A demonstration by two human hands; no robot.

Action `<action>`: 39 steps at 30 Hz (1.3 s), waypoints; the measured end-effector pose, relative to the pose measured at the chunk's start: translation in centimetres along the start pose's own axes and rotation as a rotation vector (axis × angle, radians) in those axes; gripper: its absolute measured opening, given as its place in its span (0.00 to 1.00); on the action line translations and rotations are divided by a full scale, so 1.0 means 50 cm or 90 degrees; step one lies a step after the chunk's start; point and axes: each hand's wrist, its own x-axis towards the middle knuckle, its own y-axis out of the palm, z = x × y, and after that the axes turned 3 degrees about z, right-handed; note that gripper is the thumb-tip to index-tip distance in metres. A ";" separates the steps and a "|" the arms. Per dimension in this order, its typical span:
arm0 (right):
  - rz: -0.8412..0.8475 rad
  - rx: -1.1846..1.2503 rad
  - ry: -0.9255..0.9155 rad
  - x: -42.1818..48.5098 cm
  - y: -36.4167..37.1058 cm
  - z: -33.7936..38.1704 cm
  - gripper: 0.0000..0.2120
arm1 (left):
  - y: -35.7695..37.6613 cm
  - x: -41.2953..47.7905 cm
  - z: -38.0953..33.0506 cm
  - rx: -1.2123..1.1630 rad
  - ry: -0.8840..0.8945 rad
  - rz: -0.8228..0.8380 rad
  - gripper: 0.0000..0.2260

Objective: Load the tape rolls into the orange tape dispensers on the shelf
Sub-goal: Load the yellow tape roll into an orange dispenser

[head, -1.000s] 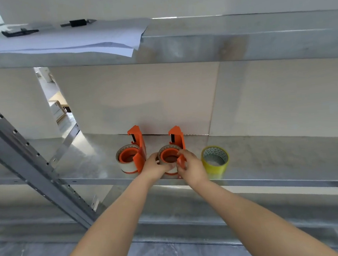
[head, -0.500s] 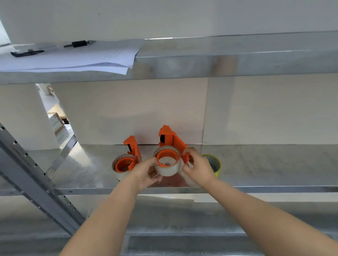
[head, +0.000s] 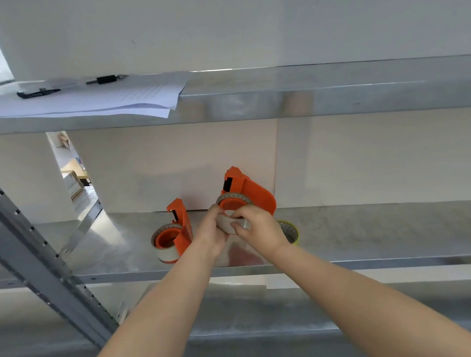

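**Both hands on the roll seated in the right-hand dispenser**

Left hand (head: 212, 232): fingers curled round the left edge of the tape roll (head: 228, 224), a closed grip on it.

Right hand (head: 262, 231): thumb and fingers pinch the near face of the same roll, a narrow grip holding the tape.

The roll is greyish and sits round the orange hub of the held dispenser (head: 248, 190). That dispenser is tilted, its nose up and towards the far wall, and it is held above the middle shelf (head: 388, 231). An orange reflection shows on the metal beneath it. I cannot tell whether a tape end is pulled free; the fingers hide that spot.

The second dispenser (head: 182, 224) stands on the same shelf just left of the hands, with the second roll (head: 165, 247) already on its hub.

The yellow roll (head: 291, 231) lies on the shelf just right of the right hand, partly hidden behind it, in no dispenser.

The upper shelf (head: 334, 94) carries paper sheets (head: 96, 103) at its left, overhanging the near edge, with a black pen (head: 105, 79) at their far side. A perforated upright post (head: 28, 251) crosses the near left.
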 end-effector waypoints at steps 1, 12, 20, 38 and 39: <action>-0.009 0.013 0.008 0.002 -0.004 -0.002 0.10 | 0.003 0.003 -0.001 -0.032 0.003 -0.010 0.10; -0.114 0.111 0.113 0.009 -0.083 -0.031 0.09 | 0.060 0.029 0.007 -0.108 -0.018 -0.086 0.18; -0.194 0.026 0.220 -0.025 -0.188 -0.151 0.09 | 0.080 0.035 0.017 -0.037 0.015 -0.185 0.18; 0.171 -0.241 0.349 -0.118 -0.142 -0.294 0.02 | 0.059 0.073 0.043 -0.070 0.053 -0.338 0.14; 0.165 -0.271 0.342 -0.118 -0.143 -0.295 0.03 | 0.056 0.080 0.046 -0.065 0.050 -0.328 0.13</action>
